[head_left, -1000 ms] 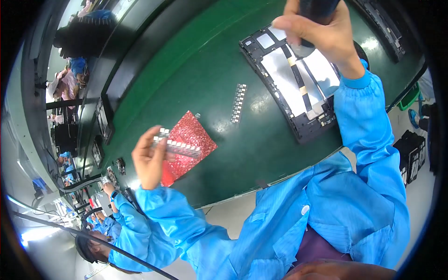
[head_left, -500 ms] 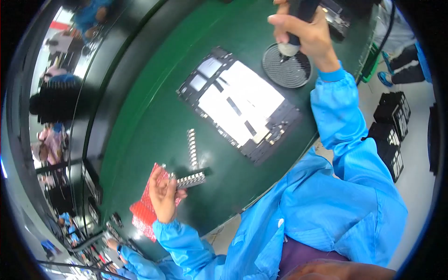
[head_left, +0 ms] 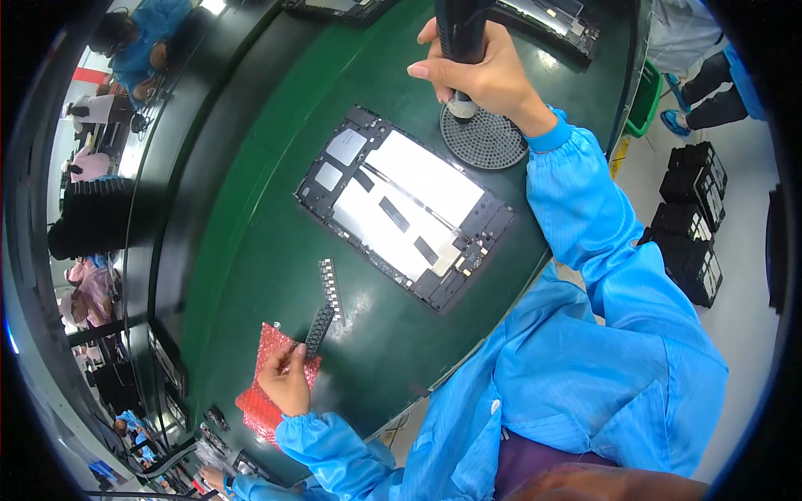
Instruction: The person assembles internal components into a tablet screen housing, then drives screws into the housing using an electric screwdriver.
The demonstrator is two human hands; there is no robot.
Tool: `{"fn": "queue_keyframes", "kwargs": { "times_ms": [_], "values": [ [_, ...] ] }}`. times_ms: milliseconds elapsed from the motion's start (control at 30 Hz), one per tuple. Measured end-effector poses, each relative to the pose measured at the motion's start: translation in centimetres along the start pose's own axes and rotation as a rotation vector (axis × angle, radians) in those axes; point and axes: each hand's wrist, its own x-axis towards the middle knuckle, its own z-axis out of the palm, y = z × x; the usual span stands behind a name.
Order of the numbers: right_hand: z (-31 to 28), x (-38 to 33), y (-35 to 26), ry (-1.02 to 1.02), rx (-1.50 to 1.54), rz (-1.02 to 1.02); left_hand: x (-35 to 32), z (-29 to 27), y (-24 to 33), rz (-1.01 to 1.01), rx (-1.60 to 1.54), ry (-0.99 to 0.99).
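My right hand (head_left: 489,79) is wrapped round a black electric screwdriver (head_left: 462,29), its pale nose down over a round, dark, dimpled dish (head_left: 483,149). Whether the tip touches the dish cannot be seen. My left hand (head_left: 286,382) pinches the near end of a short dark strip (head_left: 317,328) above the red bubble wrap (head_left: 266,411). Just beyond it lies another strip with a row of pale squares (head_left: 329,284); the two overlap in view. An opened flat device (head_left: 434,204), dark-framed with silvery plates and black tape pieces, lies between my hands.
More opened devices lie at the far edge, one at the right (head_left: 551,25). A green bin (head_left: 643,100) stands past the table's right edge. Black stacked boxes (head_left: 689,217) are on the floor. Co-workers sit at the left; a neighbour's sleeve (head_left: 259,486) shows at lower left.
My right hand and the screwdriver have shifted left in view, still over the dish. The strip in my left hand has turned from pointing right to pointing away from me. The whole view has shifted slightly.
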Motion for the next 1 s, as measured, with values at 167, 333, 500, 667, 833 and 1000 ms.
{"fn": "queue_keyframes", "kwargs": {
  "times_ms": [167, 333, 500, 667, 833, 1000],
  "values": [
    [0.2, -0.1, 0.6, -0.014, 0.026, -0.004, 0.3, 0.2, 1.6, 0.091, 0.210, 0.045],
    [0.2, -0.3, 0.6, -0.019, 0.028, 0.017, 0.3, 0.4, 2.5, 0.041, 0.308, 0.046],
    [0.5, -0.4, 0.2, 0.010, -0.026, 0.035, -0.3, 0.9, 3.4, 0.369, 0.377, 0.182],
    [-0.1, -0.6, 0.6, 0.000, -0.011, -0.017, -2.3, 3.5, 5.7, 0.493, 0.153, 0.105],
    [1.4, -0.6, 0.5, 0.039, 0.011, 0.060, -6.0, 8.8, 9.2, 0.642, 0.061, -0.078],
    [1.8, -0.9, -3.6, 0.213, -0.066, 0.080, -6.5, 14.3, 10.5, 0.844, -0.015, -0.243]
  ]
}}
